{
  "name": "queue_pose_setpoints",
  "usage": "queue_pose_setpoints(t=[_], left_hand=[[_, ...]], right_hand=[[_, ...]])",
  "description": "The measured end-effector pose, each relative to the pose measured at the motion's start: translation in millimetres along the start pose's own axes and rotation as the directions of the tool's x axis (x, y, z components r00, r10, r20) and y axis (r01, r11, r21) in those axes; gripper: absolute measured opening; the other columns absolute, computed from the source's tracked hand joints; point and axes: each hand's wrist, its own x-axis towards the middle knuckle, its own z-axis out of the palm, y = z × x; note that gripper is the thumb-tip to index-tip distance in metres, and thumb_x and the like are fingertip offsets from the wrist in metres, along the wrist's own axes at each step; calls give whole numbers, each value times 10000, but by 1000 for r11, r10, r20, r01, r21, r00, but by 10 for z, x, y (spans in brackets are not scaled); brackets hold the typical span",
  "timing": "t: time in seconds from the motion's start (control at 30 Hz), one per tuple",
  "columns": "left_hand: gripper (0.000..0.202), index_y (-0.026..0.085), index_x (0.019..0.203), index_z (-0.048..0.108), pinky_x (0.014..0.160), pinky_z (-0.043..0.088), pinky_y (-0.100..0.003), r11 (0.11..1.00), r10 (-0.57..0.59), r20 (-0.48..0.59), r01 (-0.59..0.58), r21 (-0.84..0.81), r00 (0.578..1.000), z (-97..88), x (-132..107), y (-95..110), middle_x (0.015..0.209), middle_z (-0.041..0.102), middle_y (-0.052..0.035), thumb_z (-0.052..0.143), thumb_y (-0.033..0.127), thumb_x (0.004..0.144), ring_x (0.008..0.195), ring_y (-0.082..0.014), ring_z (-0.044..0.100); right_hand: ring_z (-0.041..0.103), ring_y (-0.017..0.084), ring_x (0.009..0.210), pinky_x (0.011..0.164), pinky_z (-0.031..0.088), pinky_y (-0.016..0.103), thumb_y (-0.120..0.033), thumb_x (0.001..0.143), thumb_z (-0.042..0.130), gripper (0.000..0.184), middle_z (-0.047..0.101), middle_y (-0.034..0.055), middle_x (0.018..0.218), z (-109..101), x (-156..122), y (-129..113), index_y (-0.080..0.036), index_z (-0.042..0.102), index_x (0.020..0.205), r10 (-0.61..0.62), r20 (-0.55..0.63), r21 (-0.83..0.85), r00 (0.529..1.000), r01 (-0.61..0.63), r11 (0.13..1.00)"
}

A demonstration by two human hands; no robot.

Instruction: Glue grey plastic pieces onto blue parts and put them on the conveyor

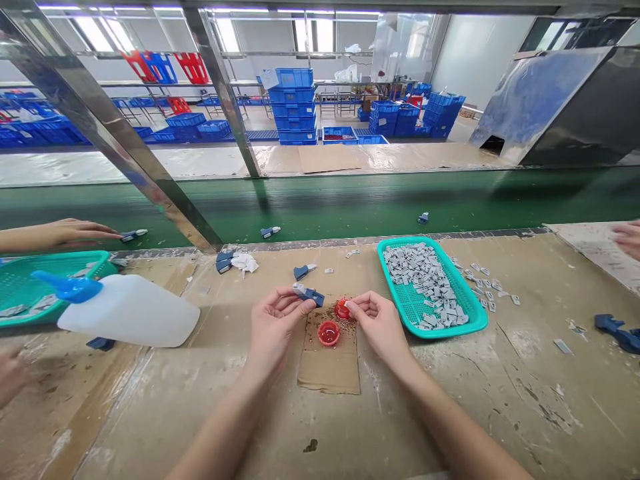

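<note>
My left hand [277, 323] is closed round a dark blue plastic part with a pale grey end [313, 296], held above the table. At the upper red cup, my right hand [375, 321] pinches a small pale piece [348, 305], mostly hidden by the fingertips. That red cup [342, 309] stands just behind a second red cup [329, 333], which holds a shiny liquid. Both are on a piece of cardboard [330, 371] scattered with brown crumbs. Beyond my left hand lies another blue part [304, 271]. Right of my right hand, a green tray [431, 335] carries many small grey pieces [425, 280].
A white squeeze bottle [135, 312] lies at left, by another green basket [103, 262]. Loose grey pieces [487, 287] lie right of the tray. Behind runs a green conveyor belt [340, 200] with blue parts, beside a metal post [225, 87]. Other people's hands [70, 233] reach in at both sides.
</note>
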Motion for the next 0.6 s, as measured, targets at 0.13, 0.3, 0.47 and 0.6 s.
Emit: queue_pose_setpoints(t=[0.13,0.3,0.47,0.6], left_hand=[[350,142,881,620,858,528,-342,1000,-11,24,10,13,1000,56,-34,-11,908,730,-94,811,217,597,881,-226,688],[347,140,887,615,799,555,-324,999,-40,76,39,11,996,112,-86,-57,895,727,-83,805,204,604,830,-219,697],[326,156,865,614,768,562,-285,998,-60,122,61,-3,991,142,-120,-95,868,727,-47,806,176,603,806,-198,702],[332,158,859,620,769,564,-294,998,-64,122,65,-4,990,155,-134,-100,872,726,-46,812,167,589,801,-203,704]], right_hand=[[610,169,656,562,437,245,-447,731,708,309,674,52,705,-35,-37,-135,-156,610,761,51,55,145,997,-58,988],[499,95,544,479,336,198,-431,762,691,284,643,11,674,-66,-125,-342,-163,596,774,85,170,242,982,-125,962],[478,88,539,473,316,196,-413,759,698,277,627,4,671,-40,-160,-398,-161,585,766,69,201,266,977,-122,956],[498,94,555,494,338,198,-404,753,701,271,619,-2,662,-30,-145,-351,-158,588,767,49,221,272,974,-110,956]])
